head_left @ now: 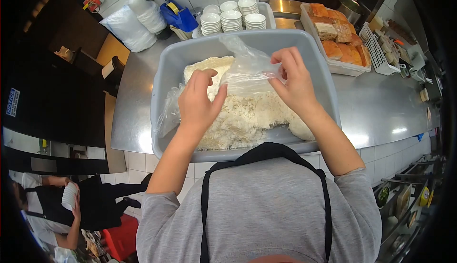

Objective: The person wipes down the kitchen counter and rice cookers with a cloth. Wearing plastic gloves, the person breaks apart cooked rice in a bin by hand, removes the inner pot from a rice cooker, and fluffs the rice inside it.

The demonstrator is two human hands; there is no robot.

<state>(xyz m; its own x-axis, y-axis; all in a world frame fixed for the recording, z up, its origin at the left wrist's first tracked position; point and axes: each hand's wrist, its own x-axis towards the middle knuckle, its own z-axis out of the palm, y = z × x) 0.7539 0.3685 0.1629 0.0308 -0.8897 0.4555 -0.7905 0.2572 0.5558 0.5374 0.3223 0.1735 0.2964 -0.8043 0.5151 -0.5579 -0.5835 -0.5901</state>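
A grey plastic tub point(247, 35) stands on the steel counter in front of me. Inside lie crumbly white blocks and loose pieces, looking like cheese or rice point(238, 120). A clear plastic bag point(247, 79) is partly draped over them. My left hand point(197, 99) hovers over the white food at the bag's left side, thumb and fingers apart and curved, with nothing visible in them. My right hand point(295, 79) is at the bag's right end, fingers curled around its edge. More crumpled clear plastic point(170, 113) lies along the tub's left wall.
Stacked white bowls point(231, 18) stand behind the tub. Bread pieces point(340, 29) fill a white bin at right, beside a white basket point(378, 53). Plastic packs point(131, 25) and a blue tape dispenser point(178, 18) are back left. A co-worker point(52, 206) holds stacked white dishes at lower left.
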